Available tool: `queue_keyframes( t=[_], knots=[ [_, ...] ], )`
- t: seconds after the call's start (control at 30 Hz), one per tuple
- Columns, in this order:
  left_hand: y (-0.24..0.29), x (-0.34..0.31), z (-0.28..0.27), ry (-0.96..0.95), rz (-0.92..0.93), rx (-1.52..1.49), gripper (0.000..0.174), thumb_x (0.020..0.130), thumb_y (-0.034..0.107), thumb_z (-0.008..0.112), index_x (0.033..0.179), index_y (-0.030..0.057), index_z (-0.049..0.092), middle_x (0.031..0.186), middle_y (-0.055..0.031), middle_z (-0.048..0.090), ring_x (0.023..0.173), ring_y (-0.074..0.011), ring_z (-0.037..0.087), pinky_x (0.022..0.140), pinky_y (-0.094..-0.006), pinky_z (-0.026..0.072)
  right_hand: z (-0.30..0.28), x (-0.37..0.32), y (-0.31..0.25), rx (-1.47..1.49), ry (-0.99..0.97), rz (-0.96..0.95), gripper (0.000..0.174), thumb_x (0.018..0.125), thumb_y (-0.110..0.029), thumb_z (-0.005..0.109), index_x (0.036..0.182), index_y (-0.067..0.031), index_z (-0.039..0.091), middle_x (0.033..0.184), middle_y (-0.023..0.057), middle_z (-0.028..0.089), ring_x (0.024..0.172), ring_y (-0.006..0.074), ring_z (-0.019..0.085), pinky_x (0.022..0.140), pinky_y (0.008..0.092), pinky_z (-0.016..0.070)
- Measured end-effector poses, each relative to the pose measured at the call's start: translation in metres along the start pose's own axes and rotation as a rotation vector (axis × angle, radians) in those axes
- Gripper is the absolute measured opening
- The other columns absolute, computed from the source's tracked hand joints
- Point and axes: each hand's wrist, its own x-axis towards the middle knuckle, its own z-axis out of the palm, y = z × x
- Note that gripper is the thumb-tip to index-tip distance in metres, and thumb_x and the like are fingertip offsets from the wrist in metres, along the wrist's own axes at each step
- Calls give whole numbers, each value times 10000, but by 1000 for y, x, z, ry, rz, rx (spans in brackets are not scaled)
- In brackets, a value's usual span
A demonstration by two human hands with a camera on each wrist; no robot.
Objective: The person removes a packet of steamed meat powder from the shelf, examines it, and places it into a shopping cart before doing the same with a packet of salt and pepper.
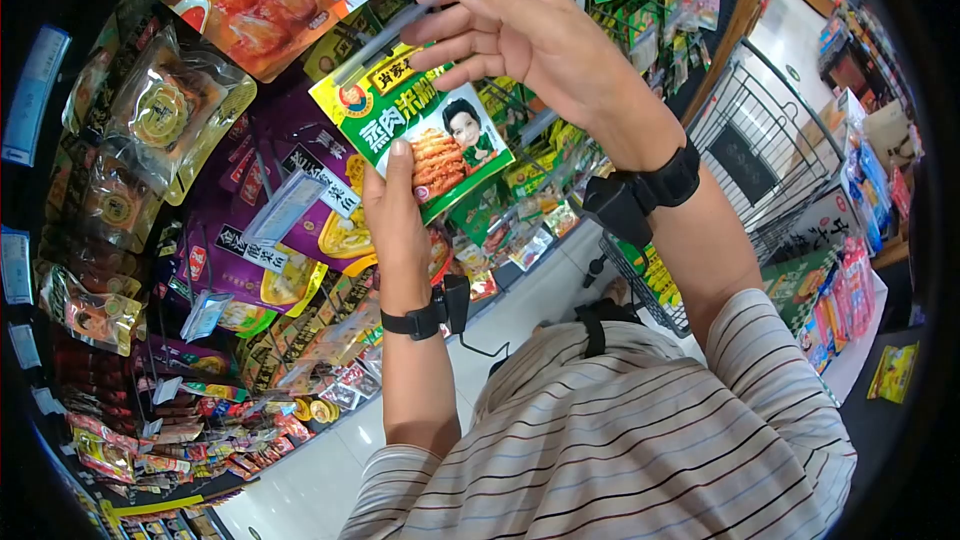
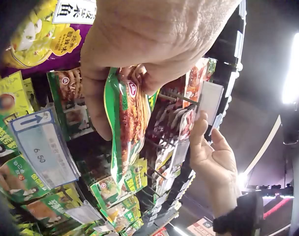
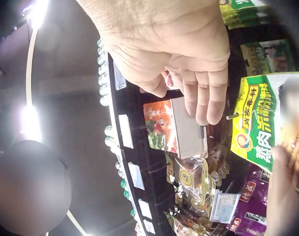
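A green and yellow seasoning packet (image 1: 440, 165) with a picture of browned meat and a printed portrait is gripped at its lower left edge by my left hand (image 1: 398, 230), thumb on the front. In the left wrist view the packet (image 2: 132, 123) bends slightly between thumb and fingers. My right hand (image 1: 545, 45) is raised beside the packet's top, fingers loosely extended and holding nothing. The right wrist view shows that hand (image 3: 176, 54) in front of the shelf, with the packet (image 3: 257, 125) off to its right.
Hanging purple bags (image 1: 310, 220), clear and gold packs (image 1: 165, 120) and a large orange bag (image 1: 265, 0) crowd the rack close by. Price tags (image 2: 44, 147) jut out on hooks. A wire shopping cart (image 1: 770, 150) stands behind my right arm.
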Motion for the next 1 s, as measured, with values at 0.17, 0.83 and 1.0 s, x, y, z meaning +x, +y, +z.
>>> queue_keyframes(
  t=[0.17,0.83,1.0],
  knots=[
    [-11,36,-10,10,61,14,312,1021,226,545,1236,0,562,1137,-72,653,976,-119,623,869,-274,502,-4,-12,13,15,38,63,449,1011,-273,527,1324,47,500,1079,171,654,1002,283,692,847,399,582],
    [-32,128,-19,126,47,152,315,982,196,572,1172,-54,588,1050,-115,659,884,-207,650,784,-337,539,-52,-119,46,81,257,378,435,1013,-315,550,1272,34,543,1112,212,676,964,266,701,825,371,576],
    [-26,103,-21,66,-42,428,440,1001,305,564,1269,-44,537,1144,-122,612,1042,-244,601,922,-396,500,-79,-153,56,106,350,453,407,1005,-287,553,1264,26,551,1095,187,689,951,268,707,801,367,579]
  ],
)
